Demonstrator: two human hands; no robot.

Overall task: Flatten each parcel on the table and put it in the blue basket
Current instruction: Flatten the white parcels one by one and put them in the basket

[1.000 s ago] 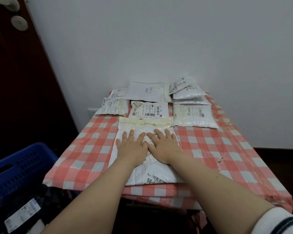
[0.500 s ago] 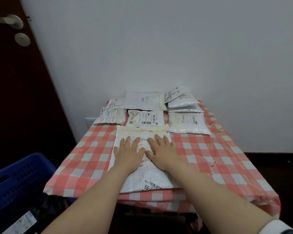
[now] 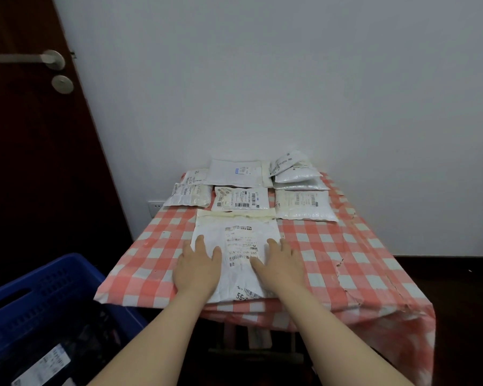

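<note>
The large white parcel (image 3: 237, 277) lies at the near end of the desk (image 3: 346, 263), on a red-and-white checked cloth, and its near end reaches the near edge of the desk. Its long axis runs straight away from the person, toward the wall, and a strip of yellowish tape (image 3: 234, 214) crosses its far end. Both hands lie on top of it. The left hand (image 3: 198, 270) covers the left side and the right hand (image 3: 280, 267) covers the right side, and the shipping label (image 3: 241, 246) shows in the gap between them. The fingers (image 3: 200, 245) of both hands are straight and a little spread, flat on the surface of the parcel. They press it and grasp nothing.

I judge that the flattening of this parcel is the step in hand, and that putting it away is not yet done. The relation that matters for the coming move is this: the blue basket (image 3: 40, 285) stands to the left of the desk and lower than the desk top. So it is on the side of the left hand, and the right hand is farther from it. The parcel must travel sideways to the left and down, across its own long axis. As each hand is already near one long side, each can probably take its own edge there.

More parcels wait at the far end of the desk, well beyond the hands: a flat labelled parcel (image 3: 241, 198) just behind the tape and a padded parcel (image 3: 304, 206) to the right of it.
</note>
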